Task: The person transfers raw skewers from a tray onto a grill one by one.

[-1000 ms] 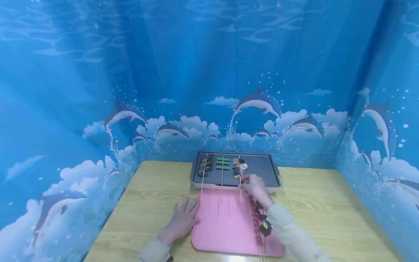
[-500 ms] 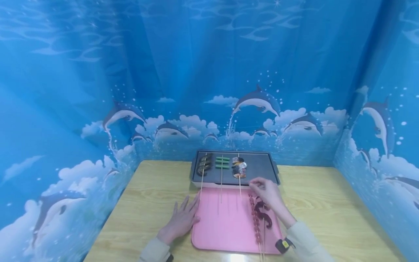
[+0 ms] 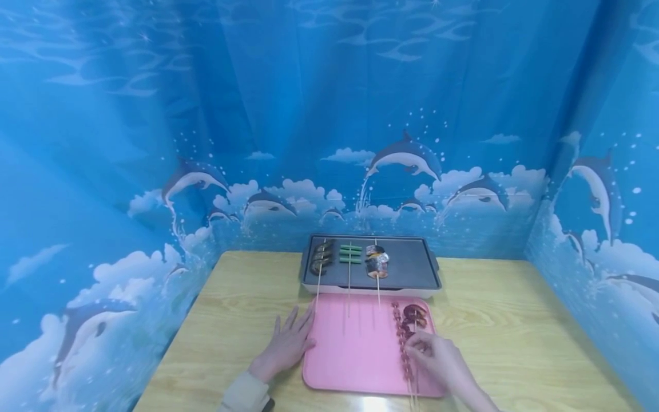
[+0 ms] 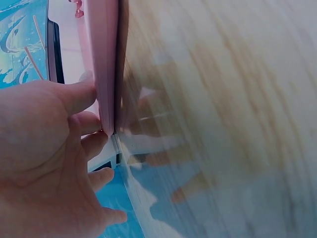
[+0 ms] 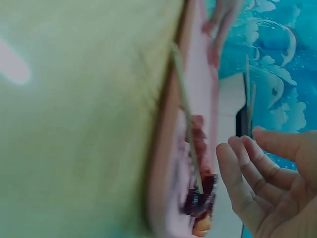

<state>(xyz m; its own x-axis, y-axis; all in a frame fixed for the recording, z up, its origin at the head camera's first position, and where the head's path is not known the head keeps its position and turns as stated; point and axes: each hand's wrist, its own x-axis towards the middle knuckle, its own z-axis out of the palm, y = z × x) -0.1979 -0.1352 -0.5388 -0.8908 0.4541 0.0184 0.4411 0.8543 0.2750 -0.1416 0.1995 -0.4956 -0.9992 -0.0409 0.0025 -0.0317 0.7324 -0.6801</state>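
My right hand (image 3: 437,357) hovers over the right side of a pink tray (image 3: 355,360), fingers loosely bent and nothing between them. Beneath it lie a skewer of small red pieces (image 3: 397,323) and a skewer of dark, curled reddish-brown pieces (image 3: 414,313), its bare stick (image 5: 185,109) showing in the right wrist view. My left hand (image 3: 284,346) touches the tray's left edge with spread fingers, and the left wrist view shows the thumb (image 4: 81,96) against the rim.
Behind the tray stands a dark griddle (image 3: 409,272) bearing a shrimp skewer (image 3: 322,257), a skewer of green sticks (image 3: 350,260) and a skewer of fish chunks (image 3: 377,265). Their sticks overhang the tray. A wood-grain table (image 3: 494,320) lies below; a dolphin-print curtain (image 3: 329,114) encloses it.
The right hand has let go of the fish skewer on the griddle and moved back toward me, over the skewers on the tray's right. The left hand has stayed put.
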